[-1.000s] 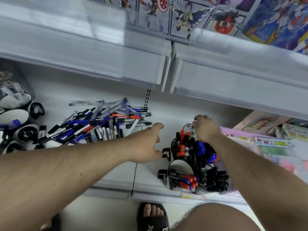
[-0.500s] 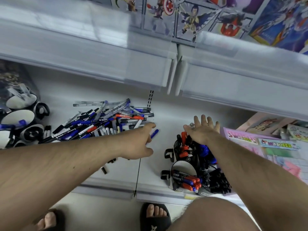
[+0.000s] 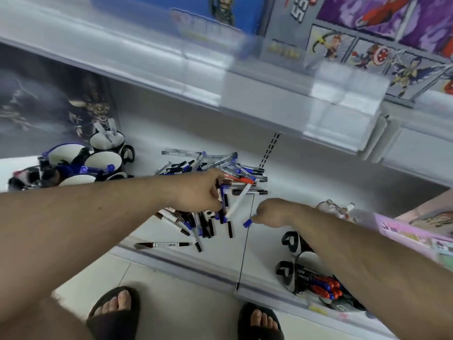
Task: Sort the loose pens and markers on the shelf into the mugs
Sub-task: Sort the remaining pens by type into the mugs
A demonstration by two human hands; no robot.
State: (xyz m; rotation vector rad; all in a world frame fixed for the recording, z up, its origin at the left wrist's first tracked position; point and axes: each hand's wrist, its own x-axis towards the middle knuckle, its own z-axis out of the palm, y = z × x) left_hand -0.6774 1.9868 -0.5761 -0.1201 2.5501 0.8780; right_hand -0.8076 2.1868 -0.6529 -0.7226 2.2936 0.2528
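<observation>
A heap of loose pens and markers (image 3: 215, 173) lies on the white shelf (image 3: 152, 231). My left hand (image 3: 196, 190) is over the heap, its fingers curled round several pens; a white marker (image 3: 236, 201) hangs down from it. My right hand (image 3: 272, 212) is just right of the heap, curled, with a blue pen tip (image 3: 247, 223) sticking out below it. Mugs with pens (image 3: 316, 285) stand at the right, partly hidden by my right forearm. More black-and-white mugs (image 3: 103, 160) stand at the left, some holding blue pens.
The upper shelf's edge (image 3: 245, 94) overhangs the work area. A pink box (image 3: 404, 236) sits at the far right. A single marker (image 3: 163, 244) lies near the shelf's front lip. My sandalled feet (image 3: 115, 312) are on the floor below.
The view swung left. My left hand closed on pens from the heap. My right hand left the right mugs, moved left to the heap and curled on a blue pen.
</observation>
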